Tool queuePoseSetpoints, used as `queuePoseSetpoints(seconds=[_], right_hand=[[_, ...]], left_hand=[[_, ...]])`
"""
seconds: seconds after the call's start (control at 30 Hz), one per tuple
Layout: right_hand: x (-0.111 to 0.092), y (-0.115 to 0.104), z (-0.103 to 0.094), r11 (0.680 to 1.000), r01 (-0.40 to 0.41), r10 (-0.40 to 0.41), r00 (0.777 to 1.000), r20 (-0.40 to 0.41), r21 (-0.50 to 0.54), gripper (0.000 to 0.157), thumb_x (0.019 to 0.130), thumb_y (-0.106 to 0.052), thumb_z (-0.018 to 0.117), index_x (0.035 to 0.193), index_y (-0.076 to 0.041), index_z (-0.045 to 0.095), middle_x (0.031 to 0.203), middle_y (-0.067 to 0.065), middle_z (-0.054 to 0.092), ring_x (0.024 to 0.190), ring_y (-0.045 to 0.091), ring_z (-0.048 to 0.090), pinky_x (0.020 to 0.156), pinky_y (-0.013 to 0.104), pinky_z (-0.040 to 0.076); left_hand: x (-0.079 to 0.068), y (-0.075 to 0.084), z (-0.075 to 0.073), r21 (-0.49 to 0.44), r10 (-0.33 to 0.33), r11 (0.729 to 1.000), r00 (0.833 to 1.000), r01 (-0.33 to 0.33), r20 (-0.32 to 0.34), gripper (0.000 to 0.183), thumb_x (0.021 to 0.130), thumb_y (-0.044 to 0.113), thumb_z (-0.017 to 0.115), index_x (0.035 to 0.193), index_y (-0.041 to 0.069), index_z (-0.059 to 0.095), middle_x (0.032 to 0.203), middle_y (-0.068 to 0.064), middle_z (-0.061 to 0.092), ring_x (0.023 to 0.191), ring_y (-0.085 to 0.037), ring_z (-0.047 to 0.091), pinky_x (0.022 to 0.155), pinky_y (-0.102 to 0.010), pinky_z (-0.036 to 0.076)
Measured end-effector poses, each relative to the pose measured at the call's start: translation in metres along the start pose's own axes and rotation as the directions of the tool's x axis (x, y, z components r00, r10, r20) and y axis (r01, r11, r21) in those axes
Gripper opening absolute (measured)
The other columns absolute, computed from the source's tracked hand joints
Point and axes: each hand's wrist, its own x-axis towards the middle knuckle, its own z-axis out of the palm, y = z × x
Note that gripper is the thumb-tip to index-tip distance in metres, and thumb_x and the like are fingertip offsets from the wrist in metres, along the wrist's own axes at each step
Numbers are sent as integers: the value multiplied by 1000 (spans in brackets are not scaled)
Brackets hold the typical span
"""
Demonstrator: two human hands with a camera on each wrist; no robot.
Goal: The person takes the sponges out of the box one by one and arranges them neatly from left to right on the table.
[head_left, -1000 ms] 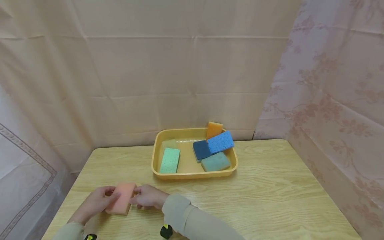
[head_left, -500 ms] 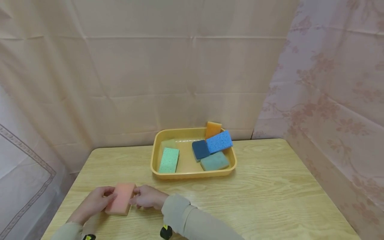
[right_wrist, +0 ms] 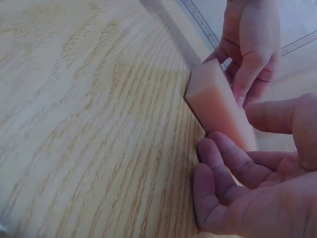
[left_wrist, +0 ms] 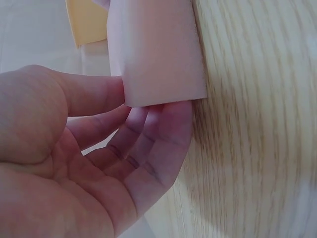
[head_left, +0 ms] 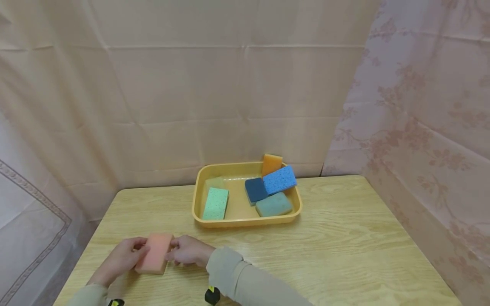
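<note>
Seeing pink sponge (head_left: pixel 155 253) at lower left of head frame, over desk (head_left: pixel 337 242), below and left of tray (head_left: pixel 245 223). Pinched at left edge by left hand (head_left: pixel 122 258), thumb on top; pinched at right edge by right hand (head_left: pixel 189 250), between thumb and curled index. Can't see left fingertips, lost behind sponge edge. Can't tell if sitting fully flat on desk. In left wrist view, losing far end of sponge past top edge; can't identify yellow-orange thing (left_wrist: pixel 88 22), clipped at upper left.

In head frame, losing sleeves (head_left: pixel 226 267) at bottom edge, plus most of black wrist unit (head_left: pixel 116 302) at lower left.

Inside tray, mid-frame: can barely make out pale yellow sponge (head_left: pixel 215 182), partly behind green sponge (head_left: pixel 216 204) and close to tray colour. Missing lower part of orange sponge (head_left: pixel 272 164), covered by blue sponge (head_left: pixel 280 180). Also seeing dark blue sponge (head_left: pixel 255 190) and teal sponge (head_left: pixel 274 205), right half of tray.

Vs one second ago: can't spot any grip change or real move of pink sponge. Noting only slight drift of tray and desk edge together in frame.
</note>
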Motion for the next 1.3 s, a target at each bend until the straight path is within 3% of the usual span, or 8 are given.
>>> queuePoseSetpoints(seconds=[0.17,0.4,0.7,0.87,1.07,1.3], right_hand=[[0,1,-1,1000,0,0,1000,-3,13,28,98,-17,67,125,-15,71,78,6,65,64,14,52,54,25,39],[-1,-1,-1,998,-31,33,999,-30,58,40,97,-17,69,135,-8,65,88,4,69,76,15,62,65,29,50],[-1,7,-14,992,-32,32,999,3,122,35,98,-16,68,130,-3,66,96,3,72,84,19,68,78,39,59],[-6,11,-24,991,-5,0,999,33,134,36,98,-13,67,130,3,62,99,7,73,89,25,71,82,44,59],[-19,10,-42,991,-3,-14,991,130,131,34,100,-15,64,130,2,61,106,12,72,93,33,71,78,48,60],[-33,0,-68,990,41,-62,987,150,138,32,104,-14,59,130,4,59,107,18,70,96,40,70,71,46,61]], left_hand=[[-1,-1,2,-12,1,1000,1000,-1,-2,42,103,16,59,127,-17,56,119,-26,65,102,-28,64,82,-45,56],[-2,-1,4,-23,28,999,999,-29,-28,41,102,15,59,127,-17,57,119,-25,66,101,-27,65,79,-40,55],[-3,8,2,50,36,998,998,-33,-58,39,101,16,60,125,-15,58,105,-16,68,91,-24,63,72,-36,53],[-8,14,2,110,89,991,991,-77,-103,37,98,12,63,122,-16,59,98,-13,68,86,-23,63,68,-35,52],[-12,33,6,290,210,945,963,-155,-170,33,93,10,68,116,-13,64,92,-12,68,83,-26,65,72,-46,55],[-12,63,10,342,250,920,958,-190,-140,32,94,17,70,116,-6,68,97,-12,69,84,-26,66,74,-49,55]])
